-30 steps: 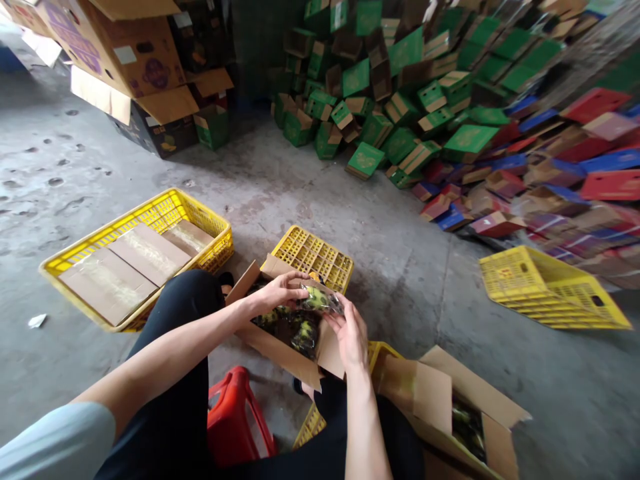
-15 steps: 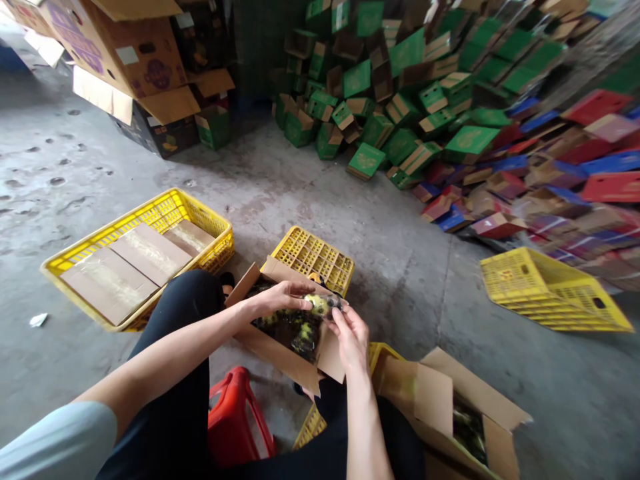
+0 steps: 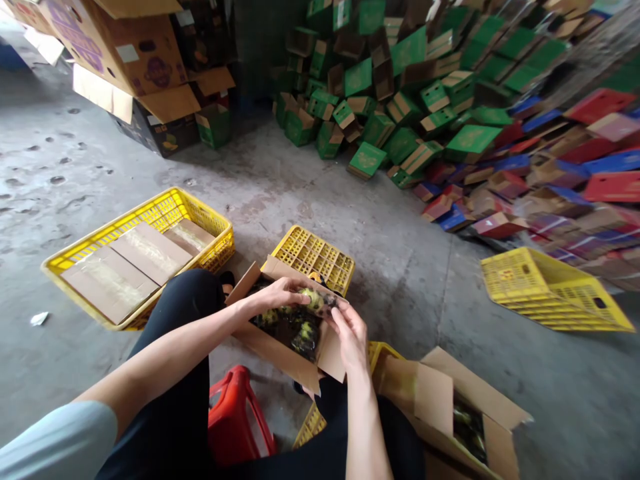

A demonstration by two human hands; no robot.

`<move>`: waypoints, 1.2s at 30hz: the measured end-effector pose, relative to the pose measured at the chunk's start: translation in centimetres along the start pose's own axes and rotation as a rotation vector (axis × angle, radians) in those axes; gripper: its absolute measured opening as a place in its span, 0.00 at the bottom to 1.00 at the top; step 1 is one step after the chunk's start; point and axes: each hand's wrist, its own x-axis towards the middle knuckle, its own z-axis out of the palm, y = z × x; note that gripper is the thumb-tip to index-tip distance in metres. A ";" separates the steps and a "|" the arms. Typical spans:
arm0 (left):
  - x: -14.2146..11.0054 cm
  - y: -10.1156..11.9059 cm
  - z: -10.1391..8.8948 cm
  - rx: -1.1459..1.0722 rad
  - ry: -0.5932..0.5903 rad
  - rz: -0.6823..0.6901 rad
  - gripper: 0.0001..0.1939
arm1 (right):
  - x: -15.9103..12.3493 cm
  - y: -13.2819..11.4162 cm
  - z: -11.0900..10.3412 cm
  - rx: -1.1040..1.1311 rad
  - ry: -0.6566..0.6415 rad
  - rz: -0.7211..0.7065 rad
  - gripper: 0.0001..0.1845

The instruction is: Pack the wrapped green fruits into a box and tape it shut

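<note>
**Observer 1:** Since half a second ago, both hands have drawn the small packet a little closer to the person and lower over the open carton; the rest of the scene is unchanged.

**Observer 2:** Confirm grip state.

**Observer 1:** Left hand (image 3: 280, 294): fingers curled over the packet (image 3: 320, 302) from its left end, closed on it. Right hand (image 3: 351, 333): fingertips pinching the packet's right end from below, also closed on it. The wrapping looks clear with yellow-green contents; I cannot tell what they are.

**Observer 2:** Orientation of the packet?

**Observer 1:** Long axis runs roughly left to right between the two hands, tilted slightly down toward the right hand. It sits just ahead of the right hand and at the left hand's fingertips. Neither hand is nearer; both are in contact.

**Observer 2:** Position relative to the carton?

**Observer 1:** Directly above the far edge of the open cardboard box (image 3: 280, 350) resting against the person's knees, with dark packets inside. An overturned yellow crate (image 3: 313, 257) lies just beyond. A second open box (image 3: 450, 407) stands to the right, and a yellow crate of flat cardboard (image 3: 145, 257) to the left. A red stool (image 3: 235, 413) is beneath the legs.
</note>
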 end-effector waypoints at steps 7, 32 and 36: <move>0.1 0.1 -1.1 0.466 0.220 0.038 0.20 | 0.8 2.1 -1.1 -0.272 -0.027 0.001 0.17; -1.6 -0.7 0.3 1.356 -0.021 0.037 0.27 | -1.1 2.4 1.5 -1.201 -0.344 -0.021 0.30; -1.1 -0.4 0.3 1.171 -0.040 0.080 0.28 | -0.1 1.5 -0.5 -0.823 -0.206 0.013 0.19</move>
